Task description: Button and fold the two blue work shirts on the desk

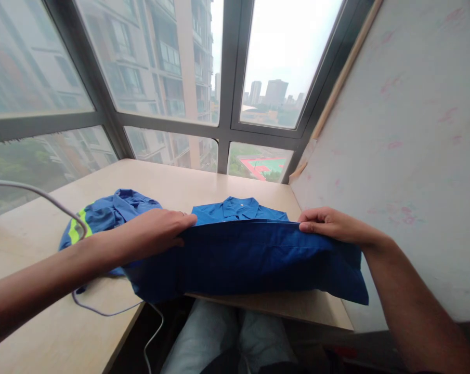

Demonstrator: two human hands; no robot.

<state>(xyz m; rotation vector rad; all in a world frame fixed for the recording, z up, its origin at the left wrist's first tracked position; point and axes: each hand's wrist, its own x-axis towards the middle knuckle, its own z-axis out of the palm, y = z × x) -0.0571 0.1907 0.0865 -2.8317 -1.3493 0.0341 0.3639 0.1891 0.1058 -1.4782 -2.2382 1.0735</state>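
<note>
A blue collared work shirt (258,259) lies on the wooden ledge, its collar toward the window and its lower part lifted toward me. My left hand (167,228) pinches the raised fold at its left, fingers closed on the cloth. At the right end of that fold, my right hand (328,224) grips the fabric between thumb and fingers. The lifted cloth hangs down over the front edge of the ledge and hides the middle of the shirt. Beside my left forearm rests a second blue garment (120,208) with a yellow-green reflective band, bunched up and partly covered by my arm.
The pale wooden ledge (172,182) runs below large framed windows (227,104). A grey cable (43,195) loops in front at the left and trails below the ledge. A patterned wall (394,156) closes off the right side. My legs (215,332) are under the front edge.
</note>
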